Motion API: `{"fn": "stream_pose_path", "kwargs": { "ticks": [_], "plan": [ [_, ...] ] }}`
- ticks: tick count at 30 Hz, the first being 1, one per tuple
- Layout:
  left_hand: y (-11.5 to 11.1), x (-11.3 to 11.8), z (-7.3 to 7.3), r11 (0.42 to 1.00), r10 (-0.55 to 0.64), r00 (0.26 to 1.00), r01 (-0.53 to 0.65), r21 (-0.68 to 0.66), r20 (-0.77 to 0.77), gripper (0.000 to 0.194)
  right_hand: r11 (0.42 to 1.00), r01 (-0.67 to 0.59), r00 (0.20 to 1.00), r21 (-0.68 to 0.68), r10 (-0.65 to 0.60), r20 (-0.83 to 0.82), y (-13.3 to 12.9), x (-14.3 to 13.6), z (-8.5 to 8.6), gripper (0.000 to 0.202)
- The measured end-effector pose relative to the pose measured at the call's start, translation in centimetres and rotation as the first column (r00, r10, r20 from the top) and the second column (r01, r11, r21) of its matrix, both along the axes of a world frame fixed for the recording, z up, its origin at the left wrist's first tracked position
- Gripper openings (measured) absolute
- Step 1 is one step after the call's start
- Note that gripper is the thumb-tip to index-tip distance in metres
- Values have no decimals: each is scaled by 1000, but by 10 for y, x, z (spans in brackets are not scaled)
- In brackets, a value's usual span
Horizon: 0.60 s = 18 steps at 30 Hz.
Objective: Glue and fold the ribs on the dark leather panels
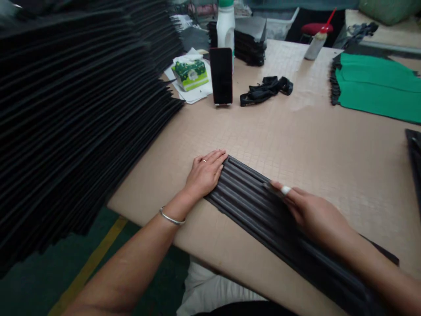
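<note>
Closest to the camera, two bare forearms, the left one (134, 259) entering from between 7 and 8 o'clock and the right one (378, 263) from 4 o'clock, reach over a black ribbed panel (250, 197). That panel lies flat on a tan table (315, 145), slanting from the middle of the view down toward 4 and 5 o'clock, its ridges running lengthwise.

The person's left hand (205, 174) rests open and palm down across the panel's far end, fingers extended toward the corner; it wears a ring, with a silver bracelet (173, 218) on the wrist. The right hand (305, 210) is above the panel, its fingers bent close together and a white band (285, 190) round one of them. Its fingertips meet the panel near the upper long edge, but blur makes it impossible to tell whether they grip anything.

Farther out, a phone (221, 74) stands upright at 12 o'clock, before a white bottle (226, 28). Just left of it a green tissue pack (190, 74) sits on white papers (199, 95). Between 1 and 2 o'clock lie bunched black straps (266, 90), and beyond them stands a red-nozzled squeeze bottle (316, 45). Green sheeting (378, 87) occupies 2 to 3 o'clock, while layered black sheets (82, 109) fill 8 to 11 o'clock.
</note>
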<state>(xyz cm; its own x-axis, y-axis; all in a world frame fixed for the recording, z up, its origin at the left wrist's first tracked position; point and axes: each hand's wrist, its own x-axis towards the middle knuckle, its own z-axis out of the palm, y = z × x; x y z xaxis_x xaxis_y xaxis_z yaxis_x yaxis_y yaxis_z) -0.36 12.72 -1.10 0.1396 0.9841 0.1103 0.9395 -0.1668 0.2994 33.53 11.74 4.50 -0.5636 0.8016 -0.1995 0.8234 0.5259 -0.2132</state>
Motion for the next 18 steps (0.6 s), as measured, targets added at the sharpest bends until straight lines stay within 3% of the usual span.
{"fn": "stream_pose_path", "kwargs": {
  "ticks": [2,4,8,10,13,18],
  "plan": [
    [-1,2,-1,1000,-3,1000,3,-8,12,50,999,-24,999,-42,22,-48,28,-62,-2,50],
    [-2,3,-1,1000,-7,1000,7,-17,14,50,997,-61,998,-38,60,-34,48,-106,1,50],
    [-2,4,-2,1000,-11,1000,11,7,10,49,981,-187,980,-50,190,62,71,-145,15,41],
    [-1,5,-2,1000,-9,1000,8,17,6,49,973,-213,971,-86,221,91,77,-146,22,33],
    [-1,5,-2,1000,1,1000,-1,15,-1,49,975,-187,973,-123,201,115,81,-133,30,39],
    [1,6,-3,1000,11,1000,-11,10,-1,51,982,-111,980,-151,134,145,65,-65,41,41]
  ]
}}
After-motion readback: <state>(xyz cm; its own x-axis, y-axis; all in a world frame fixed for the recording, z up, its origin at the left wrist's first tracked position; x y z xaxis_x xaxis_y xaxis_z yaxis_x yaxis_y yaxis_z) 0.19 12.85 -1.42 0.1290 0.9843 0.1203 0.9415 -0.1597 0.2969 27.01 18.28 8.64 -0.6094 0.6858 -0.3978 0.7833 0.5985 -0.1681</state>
